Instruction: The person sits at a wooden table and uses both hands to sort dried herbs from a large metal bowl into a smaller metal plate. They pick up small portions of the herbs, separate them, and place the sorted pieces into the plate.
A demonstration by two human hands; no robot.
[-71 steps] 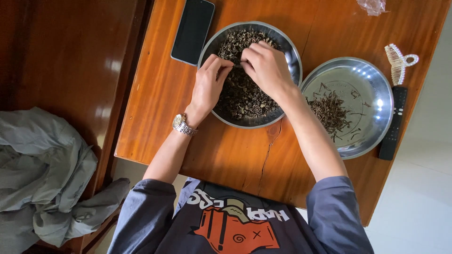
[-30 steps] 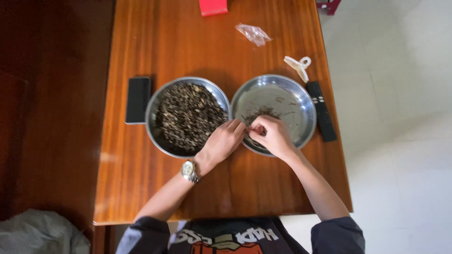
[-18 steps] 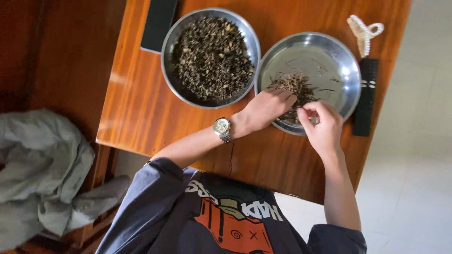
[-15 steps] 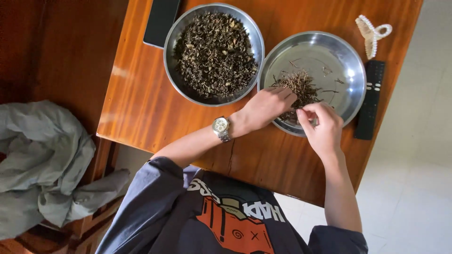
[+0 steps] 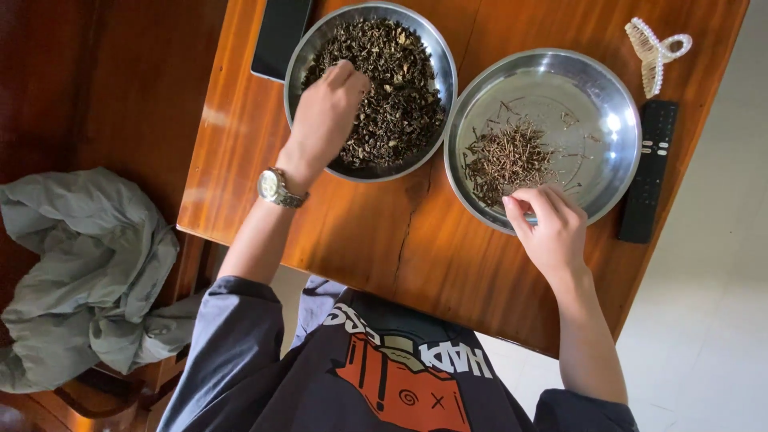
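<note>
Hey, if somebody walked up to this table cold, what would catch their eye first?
Two shiny steel bowls side by side on the wooden table: the left bowl heaped with dark dried bits, the right bowl holding only a small pile of thin brown stems. The left hand, with a wristwatch, dips into the full bowl, while the right hand rests on the other's near rim.

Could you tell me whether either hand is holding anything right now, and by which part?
The right hand pinches the near rim of the steel bowl of stems. The left hand reaches into the dried leaves; whether it grips any cannot be told.
</note>
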